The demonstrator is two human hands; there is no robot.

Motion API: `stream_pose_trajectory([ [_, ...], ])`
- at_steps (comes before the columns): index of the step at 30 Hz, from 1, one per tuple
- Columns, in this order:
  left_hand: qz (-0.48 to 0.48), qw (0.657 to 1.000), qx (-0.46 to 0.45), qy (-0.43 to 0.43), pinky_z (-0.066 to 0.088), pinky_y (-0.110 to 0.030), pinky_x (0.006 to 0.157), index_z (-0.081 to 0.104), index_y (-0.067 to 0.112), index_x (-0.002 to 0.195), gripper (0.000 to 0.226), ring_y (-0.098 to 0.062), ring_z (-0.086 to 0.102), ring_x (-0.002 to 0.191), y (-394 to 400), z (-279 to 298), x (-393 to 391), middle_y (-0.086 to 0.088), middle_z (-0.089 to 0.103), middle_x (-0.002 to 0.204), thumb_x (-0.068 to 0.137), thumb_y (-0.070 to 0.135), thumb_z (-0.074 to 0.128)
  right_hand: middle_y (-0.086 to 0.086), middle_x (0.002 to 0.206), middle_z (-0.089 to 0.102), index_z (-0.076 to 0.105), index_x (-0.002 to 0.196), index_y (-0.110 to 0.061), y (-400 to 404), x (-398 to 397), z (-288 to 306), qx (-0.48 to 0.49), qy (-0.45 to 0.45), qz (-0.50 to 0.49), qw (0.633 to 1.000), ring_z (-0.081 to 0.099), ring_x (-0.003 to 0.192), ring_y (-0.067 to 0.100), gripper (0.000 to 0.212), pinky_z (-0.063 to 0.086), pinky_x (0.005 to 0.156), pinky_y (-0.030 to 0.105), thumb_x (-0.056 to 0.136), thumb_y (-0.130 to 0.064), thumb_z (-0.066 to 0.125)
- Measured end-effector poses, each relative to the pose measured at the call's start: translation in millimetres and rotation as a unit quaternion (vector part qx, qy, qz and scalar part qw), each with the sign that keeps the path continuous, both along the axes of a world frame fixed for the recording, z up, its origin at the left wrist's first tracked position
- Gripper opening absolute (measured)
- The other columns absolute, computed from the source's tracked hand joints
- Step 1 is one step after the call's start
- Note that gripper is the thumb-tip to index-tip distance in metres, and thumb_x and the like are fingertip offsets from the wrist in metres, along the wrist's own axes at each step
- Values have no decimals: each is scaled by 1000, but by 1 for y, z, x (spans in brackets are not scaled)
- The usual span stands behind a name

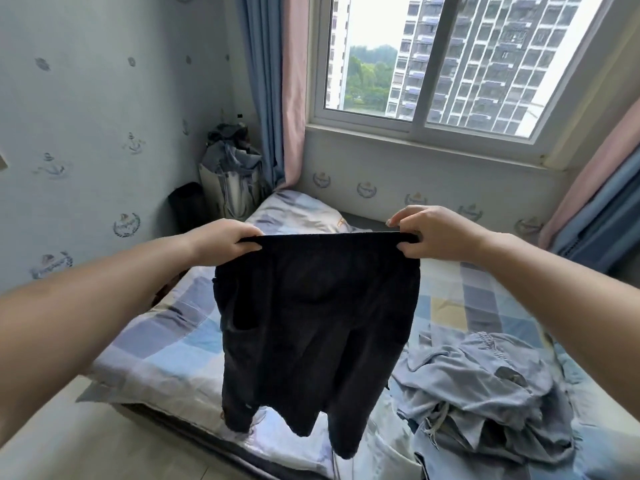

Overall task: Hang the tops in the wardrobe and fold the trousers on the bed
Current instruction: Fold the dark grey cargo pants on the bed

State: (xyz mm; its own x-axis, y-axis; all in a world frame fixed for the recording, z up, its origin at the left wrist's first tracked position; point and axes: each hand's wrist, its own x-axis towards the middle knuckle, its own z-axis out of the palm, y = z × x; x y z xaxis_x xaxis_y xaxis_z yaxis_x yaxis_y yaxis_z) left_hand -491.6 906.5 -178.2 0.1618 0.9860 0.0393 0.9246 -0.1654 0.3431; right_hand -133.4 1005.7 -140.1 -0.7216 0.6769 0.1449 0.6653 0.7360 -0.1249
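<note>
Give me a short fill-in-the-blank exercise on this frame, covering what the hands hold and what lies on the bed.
1. Both hands hold the black trousers by the ____.
2. The left hand and the right hand hold the trousers in the air above the ____.
3. The crumpled light blue garments lie on the bed to the ____ of the trousers.

Missing words: waistband; bed; right
</note>
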Motion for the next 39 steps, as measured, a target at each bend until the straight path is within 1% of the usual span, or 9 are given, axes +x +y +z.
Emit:
stream_pose_trajectory([
  [4,3,1000,27,3,39,-21,86,68,6,111,21,-20,60,101,27,18,-16,-4,65,104,93,14,59,-6,56,39,40,59,-16,21,-11,-9,-56,93,-8,994,32,55,13,33,34,58,28,80,-18,66],
  [9,10,1000,7,-10,37,-3,77,68,14,113,23,1,58,89,45,34,-30,5,67,100,93,8,57,-11,59,48,48,70,-23,41,-20,-28,-78,-16,38,996,45,52,7,26,38,56,21,86,-38,63],
  [16,-73,996,42,29,42,-17,85,71,2,99,15,-16,60,95,59,23,-43,-1,67,96,90,3,59,-14,69,54,50,69,-30,34,-36,-66,-282,-233,19,931,49,60,4,22,39,57,20,85,-37,62],
  [18,-128,988,58,55,37,-12,95,73,5,96,20,2,55,105,62,20,-48,9,66,102,86,11,56,-14,68,52,50,69,-29,29,-43,-83,-305,-273,14,912,48,60,3,22,39,56,20,83,-39,63],
  [20,-125,989,44,66,27,-4,101,74,12,98,21,19,43,114,63,18,-59,22,61,106,86,9,57,-10,63,50,51,68,-24,25,-48,-101,-296,-316,19,901,47,57,8,24,39,54,21,81,-39,64],
  [24,-80,993,0,86,37,-6,85,73,11,94,17,-14,61,103,63,13,-88,12,69,97,87,2,61,-3,64,50,53,76,-17,26,-47,-125,-249,-387,32,887,45,59,18,10,39,56,25,81,-24,58],
  [31,-130,982,-93,101,30,-4,87,56,46,74,57,5,46,100,79,-13,-130,22,60,89,84,-10,54,0,84,59,59,103,-19,39,-71,-131,-156,-339,-62,926,55,74,21,20,44,64,30,89,-23,45],
  [36,-202,922,-162,289,45,-31,88,53,28,78,7,-13,51,96,101,-26,-162,12,55,94,77,31,46,8,116,61,23,148,-35,49,-121,-119,-138,-286,-159,935,57,96,28,60,41,69,29,91,-25,41],
  [39,-235,877,-113,403,43,-29,93,60,24,91,62,-12,54,96,112,-47,-184,10,59,96,80,77,30,5,105,62,45,133,-28,53,-147,-111,-120,-300,-194,926,56,87,27,43,49,71,31,90,-25,40],
])
